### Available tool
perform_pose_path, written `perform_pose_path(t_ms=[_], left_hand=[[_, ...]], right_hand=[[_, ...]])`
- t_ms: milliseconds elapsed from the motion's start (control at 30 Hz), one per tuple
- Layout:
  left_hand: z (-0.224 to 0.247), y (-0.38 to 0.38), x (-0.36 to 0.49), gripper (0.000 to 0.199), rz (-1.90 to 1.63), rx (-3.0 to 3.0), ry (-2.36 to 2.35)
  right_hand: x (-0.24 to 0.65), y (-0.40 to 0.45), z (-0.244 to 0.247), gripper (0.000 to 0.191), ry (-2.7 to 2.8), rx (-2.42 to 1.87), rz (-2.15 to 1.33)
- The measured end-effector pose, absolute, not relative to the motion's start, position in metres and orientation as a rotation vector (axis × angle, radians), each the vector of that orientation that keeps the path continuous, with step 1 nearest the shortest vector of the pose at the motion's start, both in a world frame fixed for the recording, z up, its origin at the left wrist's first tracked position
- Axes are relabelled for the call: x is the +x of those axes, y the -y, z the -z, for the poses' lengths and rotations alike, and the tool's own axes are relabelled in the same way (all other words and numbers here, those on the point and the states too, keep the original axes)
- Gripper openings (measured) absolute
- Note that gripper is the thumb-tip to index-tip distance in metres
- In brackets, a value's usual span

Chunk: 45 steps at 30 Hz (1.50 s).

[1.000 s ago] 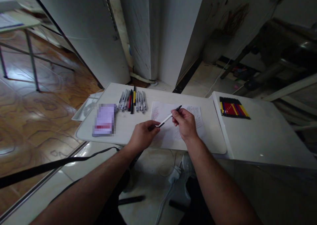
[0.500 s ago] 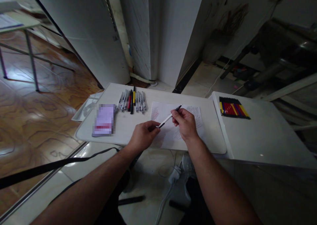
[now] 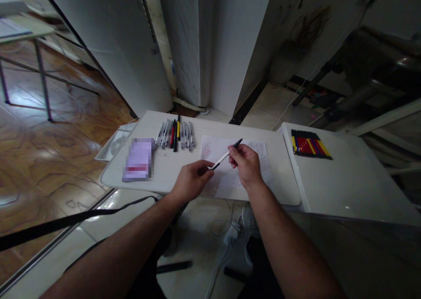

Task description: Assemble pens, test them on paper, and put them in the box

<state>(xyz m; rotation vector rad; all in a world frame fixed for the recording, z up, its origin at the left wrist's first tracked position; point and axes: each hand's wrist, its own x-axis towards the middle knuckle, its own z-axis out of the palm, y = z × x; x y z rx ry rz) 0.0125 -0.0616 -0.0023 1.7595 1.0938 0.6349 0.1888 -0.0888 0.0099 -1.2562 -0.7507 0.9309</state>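
Between my two hands a white pen with black ends slants up to the right over a sheet of paper. My left hand pinches its lower black end with thumb and fingers. Closed on the upper part, near the black tip, is my right hand. Pen marks in red and dark ink cover parts of the sheet. Left of the paper several clear pens lie in a row, with a red pen, a black pen and a yellow-and-black pen among them.
A blurred-out purple device lies at the left of the white table. On a second white surface to the right, several black, red, yellow and blue pens lie side by side. A white cable runs across the floor below.
Almost nothing differs. The pen and both hands keep nearly the same place, with only a very slight shift.
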Motion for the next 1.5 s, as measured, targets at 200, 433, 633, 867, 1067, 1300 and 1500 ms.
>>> perform_pose_path(t_ms=[200,433,633,867,1067,1300,1500], left_hand=[[-0.001,0.047,0.004,0.034,-0.558,2.021,-1.114],[0.013,0.025,-0.013,0.038,-0.472,2.342,-1.268],[0.02,0.025,-0.008,0.039,-0.395,2.426,-1.202],[0.023,0.024,-0.004,0.04,-0.341,2.468,-1.139],[0.025,0.022,-0.003,0.042,-0.37,2.429,-1.135],[0.021,0.019,-0.004,0.049,-0.335,2.439,-1.131],[0.021,0.017,-0.006,0.055,-0.305,2.427,-1.148]], right_hand=[[0.195,0.087,-0.009,0.028,0.703,-1.23,-0.877],[0.202,0.086,-0.006,0.045,0.582,-1.301,-0.79],[0.201,0.087,-0.002,0.051,0.681,-1.302,-0.797],[0.194,0.086,0.008,0.042,0.862,-1.167,-1.006],[0.178,0.089,0.028,0.032,1.069,-1.33,-0.968],[0.171,0.094,0.046,0.028,1.2,-1.509,-0.787],[0.168,0.095,0.043,0.016,1.242,-1.585,-0.643]])
